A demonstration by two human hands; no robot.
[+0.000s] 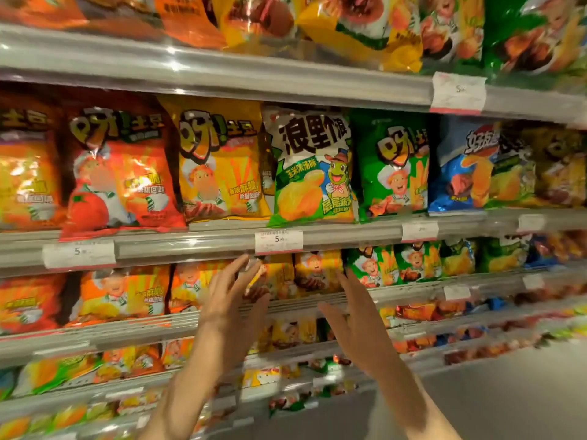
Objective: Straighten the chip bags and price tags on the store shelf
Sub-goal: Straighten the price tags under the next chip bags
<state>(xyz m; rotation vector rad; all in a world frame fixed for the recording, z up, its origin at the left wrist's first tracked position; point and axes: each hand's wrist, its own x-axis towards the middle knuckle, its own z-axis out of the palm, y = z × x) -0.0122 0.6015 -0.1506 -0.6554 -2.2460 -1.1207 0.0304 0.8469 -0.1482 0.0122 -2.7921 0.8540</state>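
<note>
Chip bags stand in rows on the shelves. On the middle shelf a white and green bag with a frog figure (313, 166) stands between a yellow bag (219, 160) and a green bag (392, 163); a red bag (120, 173) at the left leans out over the shelf edge. A white price tag (279, 242) sits in the rail right below the frog bag. My left hand (232, 312) and my right hand (355, 322) are raised just under that tag, fingers spread, palms facing each other, holding nothing, in front of yellow bags (314, 271) on the shelf below.
More price tags sit in the rails: one at the left (79, 254), one at the right (420, 231), one on the upper rail (459, 92). A blue bag (460, 173) stands to the right. Lower shelves hold more bags. The grey floor (508, 392) shows at the bottom right.
</note>
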